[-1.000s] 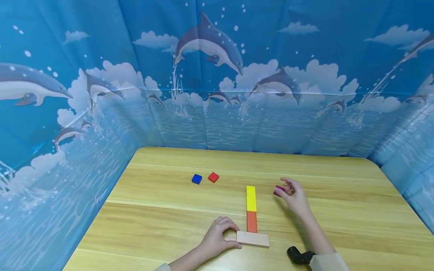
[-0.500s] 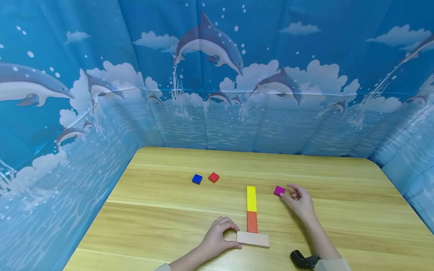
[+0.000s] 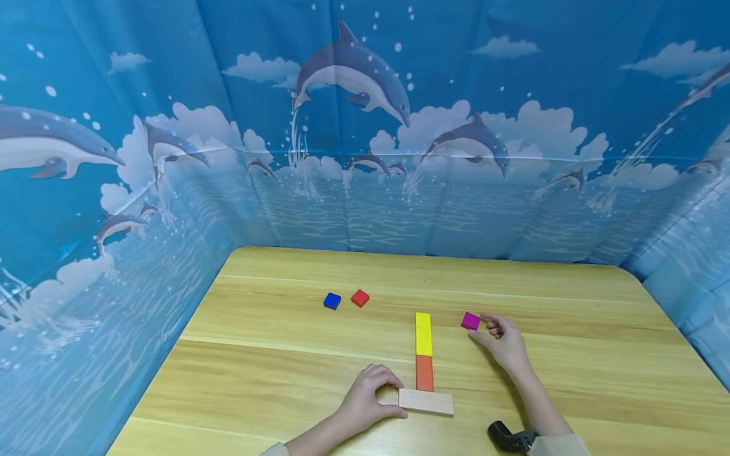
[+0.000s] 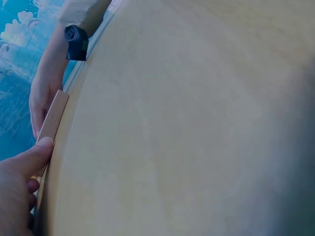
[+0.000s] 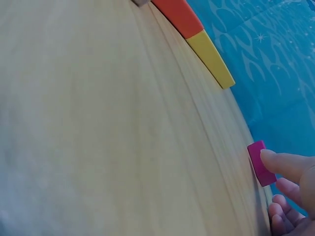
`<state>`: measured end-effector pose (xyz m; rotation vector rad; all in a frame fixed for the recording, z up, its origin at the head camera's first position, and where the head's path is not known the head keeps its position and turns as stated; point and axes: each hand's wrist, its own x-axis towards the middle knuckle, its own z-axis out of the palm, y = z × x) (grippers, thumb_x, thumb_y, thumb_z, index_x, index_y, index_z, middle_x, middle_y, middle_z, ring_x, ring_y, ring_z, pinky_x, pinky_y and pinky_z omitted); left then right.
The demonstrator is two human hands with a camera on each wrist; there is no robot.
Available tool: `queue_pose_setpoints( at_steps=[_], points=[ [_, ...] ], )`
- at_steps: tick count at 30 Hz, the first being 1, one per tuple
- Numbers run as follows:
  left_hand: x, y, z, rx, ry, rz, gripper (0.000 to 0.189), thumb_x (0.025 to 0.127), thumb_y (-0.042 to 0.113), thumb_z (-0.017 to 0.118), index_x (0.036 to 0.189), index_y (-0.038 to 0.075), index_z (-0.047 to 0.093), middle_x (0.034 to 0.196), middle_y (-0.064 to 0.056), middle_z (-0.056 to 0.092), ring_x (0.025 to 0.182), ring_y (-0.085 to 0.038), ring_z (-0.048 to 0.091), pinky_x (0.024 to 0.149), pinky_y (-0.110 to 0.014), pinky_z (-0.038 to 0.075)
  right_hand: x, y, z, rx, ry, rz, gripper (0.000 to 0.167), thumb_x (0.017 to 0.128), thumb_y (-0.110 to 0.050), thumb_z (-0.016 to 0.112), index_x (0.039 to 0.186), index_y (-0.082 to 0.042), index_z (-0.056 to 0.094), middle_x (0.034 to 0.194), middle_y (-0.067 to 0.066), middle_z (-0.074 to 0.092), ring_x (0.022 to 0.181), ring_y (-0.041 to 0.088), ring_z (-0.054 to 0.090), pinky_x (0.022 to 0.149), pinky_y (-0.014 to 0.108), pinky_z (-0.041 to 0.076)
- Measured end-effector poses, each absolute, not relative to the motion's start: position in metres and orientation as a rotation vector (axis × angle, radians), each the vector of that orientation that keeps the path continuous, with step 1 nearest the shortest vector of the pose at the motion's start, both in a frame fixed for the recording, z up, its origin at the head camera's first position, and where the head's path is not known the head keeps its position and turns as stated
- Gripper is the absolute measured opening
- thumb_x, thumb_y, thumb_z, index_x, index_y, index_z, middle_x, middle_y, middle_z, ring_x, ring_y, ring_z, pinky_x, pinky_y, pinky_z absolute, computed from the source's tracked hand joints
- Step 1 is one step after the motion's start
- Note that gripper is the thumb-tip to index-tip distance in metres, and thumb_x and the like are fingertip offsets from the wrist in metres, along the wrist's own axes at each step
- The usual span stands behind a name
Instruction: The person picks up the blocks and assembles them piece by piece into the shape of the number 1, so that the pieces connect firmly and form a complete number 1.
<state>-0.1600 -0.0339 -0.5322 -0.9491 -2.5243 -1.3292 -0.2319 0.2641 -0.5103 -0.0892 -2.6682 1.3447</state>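
The plain block [image 3: 426, 402] lay flat, its left end held by the left hand [image 3: 367, 400]. The orange block [image 3: 424, 373] and yellow block [image 3: 423, 334] made one line behind it. The magenta block [image 3: 470, 321] lay apart, rightward, at the right hand's [image 3: 506, 347] fingertips.

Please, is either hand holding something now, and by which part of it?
The left hand grips the plain wooden block by its left end. The right hand is at the magenta block; whether it grips it cannot be told.
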Motion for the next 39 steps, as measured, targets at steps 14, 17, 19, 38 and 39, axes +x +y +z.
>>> queue_pose_setpoints(
  at_steps=[14, 17, 19, 38, 39],
  points=[
    [-0.1625, -0.0318, -0.5295, -0.939, -2.532, -1.331, 0.038, 0.061, 0.033, 0.082, 0.09, 0.017, 0.064, 0.09, 0.011, 0.059, 0.089, -0.003, 0.048, 0.081, -0.019, 0.041, -0.2352, 0.2638, -0.5089, -0.023, -2.722, 1.246, 0.046, 0.08, -0.012, 0.07, 0.117, 0.009, 0.053, 0.096, 0.015, 0.047, 0.088, 0.021, 0.041, 0.072, 0.021, 0.038],
    [-0.163, -0.0317, -0.5294, -0.938, -2.53, -1.334, 0.037, 0.061, 0.033, 0.082, 0.09, 0.017, 0.064, 0.089, 0.011, 0.059, 0.089, -0.003, 0.048, 0.081, -0.019, 0.041, -0.2359, 0.2625, -0.5074, -0.036, -2.729, 1.231, 0.045, 0.08, -0.013, 0.07, 0.116, 0.009, 0.054, 0.095, 0.014, 0.047, 0.087, 0.021, 0.041, 0.074, 0.024, 0.039],
    [-0.1635, -0.0316, -0.5291, -0.938, -2.526, -1.334, 0.037, 0.06, 0.032, 0.082, 0.09, 0.017, 0.064, 0.089, 0.011, 0.059, 0.089, -0.003, 0.048, 0.081, -0.018, 0.041, -0.2366, 0.2613, -0.5067, -0.046, -2.726, 1.22, 0.043, 0.08, -0.013, 0.07, 0.114, 0.009, 0.055, 0.095, 0.015, 0.047, 0.087, 0.022, 0.042, 0.074, 0.027, 0.039],
    [-0.1675, -0.0326, -0.5254, -0.924, -2.547, -1.362, 0.037, 0.06, 0.034, 0.081, 0.09, 0.018, 0.065, 0.089, 0.012, 0.059, 0.088, -0.003, 0.048, 0.081, -0.019, 0.041, -0.2411, 0.258, -0.507, -0.09, -2.72, 1.175, 0.038, 0.081, -0.018, 0.07, 0.106, 0.008, 0.058, 0.093, 0.015, 0.047, 0.086, 0.024, 0.043, 0.074, 0.034, 0.038],
    [-0.1678, -0.0327, -0.5252, -0.924, -2.548, -1.362, 0.037, 0.06, 0.034, 0.081, 0.09, 0.018, 0.065, 0.089, 0.012, 0.059, 0.088, -0.003, 0.048, 0.081, -0.019, 0.041, -0.2412, 0.2578, -0.5068, -0.092, -2.722, 1.173, 0.038, 0.081, -0.018, 0.07, 0.106, 0.008, 0.058, 0.093, 0.016, 0.047, 0.086, 0.025, 0.043, 0.074, 0.034, 0.038]
  ],
)
